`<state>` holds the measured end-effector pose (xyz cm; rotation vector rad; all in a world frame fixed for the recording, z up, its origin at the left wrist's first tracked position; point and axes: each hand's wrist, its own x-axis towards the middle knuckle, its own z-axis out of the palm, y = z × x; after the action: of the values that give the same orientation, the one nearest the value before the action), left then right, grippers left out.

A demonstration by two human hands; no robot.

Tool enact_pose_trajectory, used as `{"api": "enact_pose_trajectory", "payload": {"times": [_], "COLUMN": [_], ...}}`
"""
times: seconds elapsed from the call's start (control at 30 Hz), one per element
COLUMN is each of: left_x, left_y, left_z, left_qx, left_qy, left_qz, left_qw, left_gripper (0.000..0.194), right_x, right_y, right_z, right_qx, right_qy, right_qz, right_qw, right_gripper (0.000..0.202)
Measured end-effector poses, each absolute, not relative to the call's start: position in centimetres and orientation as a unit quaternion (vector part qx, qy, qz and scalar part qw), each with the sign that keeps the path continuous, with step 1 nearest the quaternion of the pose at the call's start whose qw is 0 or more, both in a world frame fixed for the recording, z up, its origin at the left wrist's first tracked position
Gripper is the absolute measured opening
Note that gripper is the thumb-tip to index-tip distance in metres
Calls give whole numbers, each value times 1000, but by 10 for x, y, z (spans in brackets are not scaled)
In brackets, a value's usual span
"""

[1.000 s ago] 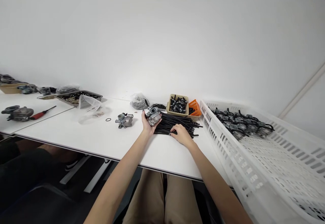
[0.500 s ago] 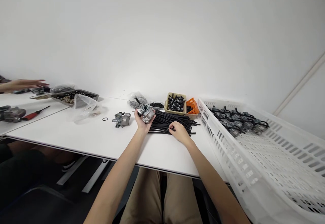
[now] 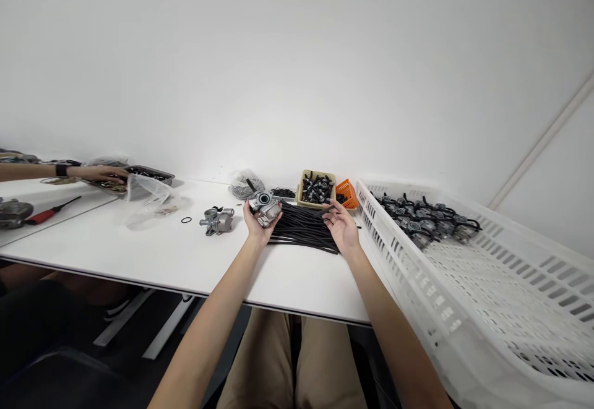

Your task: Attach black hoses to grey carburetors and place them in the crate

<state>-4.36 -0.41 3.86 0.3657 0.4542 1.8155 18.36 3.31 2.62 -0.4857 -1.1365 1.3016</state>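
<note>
From here I see the right hand (image 3: pixel 344 231) has just lifted and turned palm-up off the bundle of black tubes (image 3: pixel 304 228), one dark tube (image 3: pixel 327 210) pinched at its fingertips, so a piece is now up beside the carburetor (image 3: pixel 268 210); the left hand (image 3: pixel 258 231) cradles that at the bundle's left end, fingers curled round it, right of a second carburetor (image 3: pixel 218 221); I can't read any brand or label

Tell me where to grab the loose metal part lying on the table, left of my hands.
I'd take the metal part by its rounded cup, coming from the near right: that side bulges broad and full, while a narrow fitting juts out left.
</note>
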Motion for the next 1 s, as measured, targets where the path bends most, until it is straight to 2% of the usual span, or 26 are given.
{"api": "enact_pose_trajectory", "payload": {"times": [0.3, 0.47, 0.63, 0.83, 1.0], "left_x": [-33, -28, -24, -20, -21], "left_y": [-1, 1, 2, 3, 4], "left_z": [31, 28, 24, 22, 20], "left_qx": [200, 221, 243, 259, 262], "left_qy": [245, 267, 279, 295, 298], "left_qz": [736, 712, 691, 695, 705], "left_qw": [598, 611, 621, 602, 588], "left_gripper": [52, 50, 48, 45, 43], "right_x": [196, 206, 203, 189, 183], "right_y": [33, 21, 20, 30, 29], "right_z": [34, 43, 44, 34, 33], "right_qx": [-150, -33, -76, -222, -237], "right_qy": [-330, -267, -316, -414, -435], "right_qz": [622, 683, 672, 570, 601], "right_qw": [694, 679, 665, 674, 627], "right_gripper": [11, 9, 5, 42, 55]}}
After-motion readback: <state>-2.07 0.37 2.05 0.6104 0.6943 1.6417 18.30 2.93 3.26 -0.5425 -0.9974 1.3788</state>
